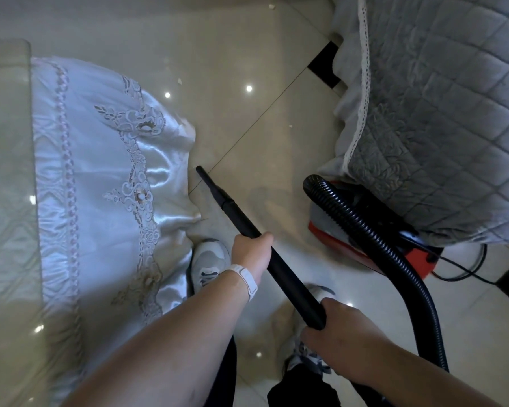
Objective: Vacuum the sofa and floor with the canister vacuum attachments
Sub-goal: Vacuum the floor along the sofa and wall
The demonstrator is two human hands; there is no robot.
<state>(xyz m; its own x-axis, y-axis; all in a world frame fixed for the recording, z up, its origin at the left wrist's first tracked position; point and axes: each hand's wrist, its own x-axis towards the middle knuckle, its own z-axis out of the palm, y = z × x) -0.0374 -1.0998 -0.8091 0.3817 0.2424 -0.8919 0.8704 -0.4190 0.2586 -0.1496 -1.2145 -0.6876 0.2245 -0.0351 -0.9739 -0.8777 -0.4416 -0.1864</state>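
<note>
Vacuum wand (291,284), black and slanting down, is gripped by both hands: the left hand (252,255), wearing a white wristband (244,279), curls round it further forward, and the right hand (338,333) wraps its rear end. Ahead of the left hand the narrow nozzle (215,189) reaches the tiled floor (247,136) beside the hem of a satin lace-trimmed cloth (106,171). Beyond the right hand, the ribbed hose (394,254) arcs to the red canister (332,237), partly under a grey quilted sofa cover (438,127).

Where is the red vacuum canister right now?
Head view, right of centre: the canister sits on the floor, partly under the grey quilted sofa cover.
</note>
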